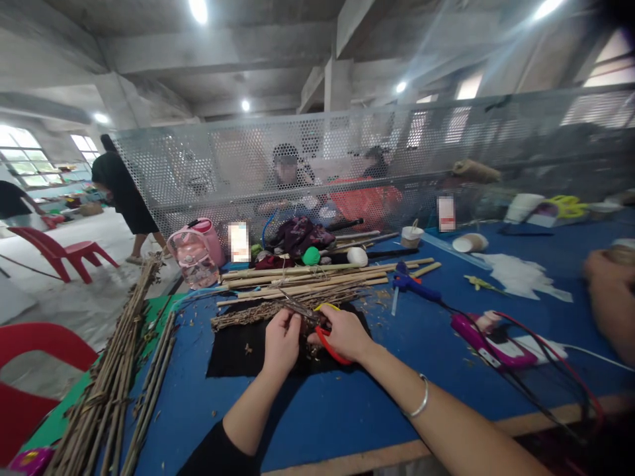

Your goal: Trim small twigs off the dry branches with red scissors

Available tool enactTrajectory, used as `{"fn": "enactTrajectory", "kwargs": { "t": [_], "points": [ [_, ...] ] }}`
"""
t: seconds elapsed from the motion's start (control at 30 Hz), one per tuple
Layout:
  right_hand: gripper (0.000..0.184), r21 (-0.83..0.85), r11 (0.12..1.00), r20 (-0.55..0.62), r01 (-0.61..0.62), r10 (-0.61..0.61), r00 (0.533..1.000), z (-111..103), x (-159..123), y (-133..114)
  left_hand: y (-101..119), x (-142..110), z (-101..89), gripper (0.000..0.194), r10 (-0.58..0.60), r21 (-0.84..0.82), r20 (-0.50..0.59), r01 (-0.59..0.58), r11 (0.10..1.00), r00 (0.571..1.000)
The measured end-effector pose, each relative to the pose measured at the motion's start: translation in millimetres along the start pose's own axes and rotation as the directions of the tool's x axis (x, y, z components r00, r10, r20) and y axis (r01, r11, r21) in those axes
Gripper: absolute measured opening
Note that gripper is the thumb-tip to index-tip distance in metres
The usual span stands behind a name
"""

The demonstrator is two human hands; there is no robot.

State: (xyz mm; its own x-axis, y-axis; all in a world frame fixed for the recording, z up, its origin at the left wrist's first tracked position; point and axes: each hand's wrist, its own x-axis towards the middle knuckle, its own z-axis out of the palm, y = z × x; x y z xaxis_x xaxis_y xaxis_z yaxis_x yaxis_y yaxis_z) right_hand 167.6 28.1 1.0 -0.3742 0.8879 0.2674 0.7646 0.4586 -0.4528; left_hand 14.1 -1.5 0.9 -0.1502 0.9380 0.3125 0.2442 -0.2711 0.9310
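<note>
Scissors, red and yellow handles (325, 341): above the black cloth, blades directed away and leftward, close by the left hand's fingers; how far they part is too small to tell

Right hand (346, 335): grip closed round the scissors' handles, the position that would steer the blades

Left hand (282, 340): grip drawn in, fingers bent together beside the blades, perhaps to steady something there; whether a piece is pinched cannot be told

Black cloth (231, 357): flat on the worktop (198, 423) beneath both hands, probably to gather scraps; brown fragments lie on it

Thin twigs (248, 315): crosswise along the cloth's far side, near the fingers, presumably for short reach

Pale sticks (317, 274): beyond the twigs, roughly parallel, seemingly kept sorted by kind

Large twig bundle (109, 370): at the left edge, tied, likely to keep its long stems together

Glue gun, blue (414, 284): right of the twigs, cord trailing toward the power strip (489, 340), apparently parked off the cloth to leave it free

Green ball (311, 256) and white ball (357, 256): behind the pale sticks, seemingly set aside
</note>
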Motion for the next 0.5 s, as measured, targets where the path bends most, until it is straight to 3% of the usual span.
{"fn": "enactTrajectory", "kwargs": {
  "t": [0.13,0.33,0.5],
  "points": [
    [0.033,0.006,1.0,0.025,-0.019,0.019,1.0,3.7,1.1,2.8,-1.7,0.7,1.0,0.024,-0.004,-0.012,-0.002,0.004,1.0,1.0],
    [0.033,0.026,1.0,0.014,0.001,-0.002,1.0,1.1,1.3,1.9,-8.1,3.6,4.2,0.025,-0.084,-0.166,0.02,0.086,0.982,0.996],
    [0.033,0.035,0.997,0.008,0.075,-0.076,0.997,0.1,1.4,-1.2,-9.4,3.8,2.4,0.025,-0.09,-0.059,-0.007,0.089,0.994,0.996]
  ]
}}
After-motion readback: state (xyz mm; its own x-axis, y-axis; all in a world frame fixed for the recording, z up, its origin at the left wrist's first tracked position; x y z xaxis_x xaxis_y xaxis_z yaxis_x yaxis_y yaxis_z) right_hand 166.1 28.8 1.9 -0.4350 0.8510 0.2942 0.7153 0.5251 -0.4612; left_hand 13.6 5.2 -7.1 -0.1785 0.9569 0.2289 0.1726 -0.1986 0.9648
